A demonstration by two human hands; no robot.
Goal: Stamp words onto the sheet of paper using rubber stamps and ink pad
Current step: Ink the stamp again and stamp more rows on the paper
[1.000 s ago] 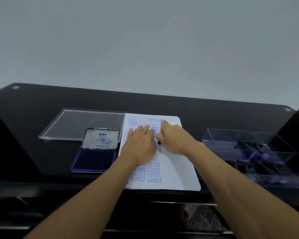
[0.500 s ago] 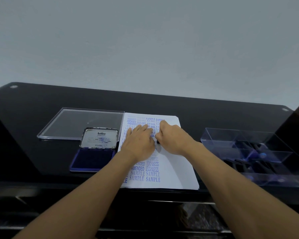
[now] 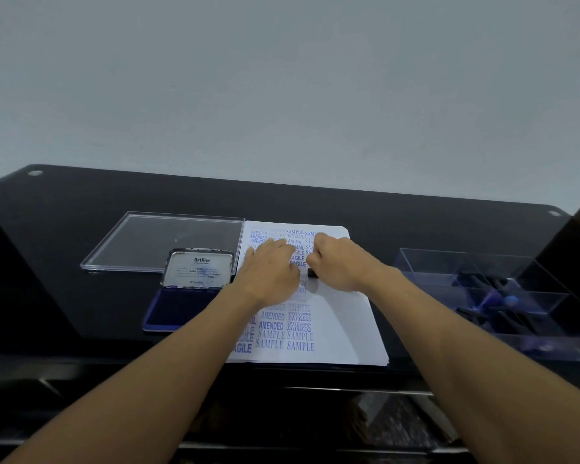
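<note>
A: The ink pad (image 3: 181, 309), from the grip?
B: Left of the sheet of paper (image 3: 349, 329), nearer me, beyond the left hand (image 3: 272, 272) lying flat on the page
A: And the stamp (image 3: 312, 272)?
B: Farther up, mid-sheet, right hand (image 3: 342, 266) curled round it, black end showing leftward

Black glossy desk (image 3: 416, 222), pale grey wall (image 3: 282, 78) behind its far edge. Metal studs at far-left (image 3: 35, 173) and far-right (image 3: 554, 213) corners. Clear flat lid (image 3: 168, 241) left of centre. Clear divided box (image 3: 449, 266) near right edge.
</note>
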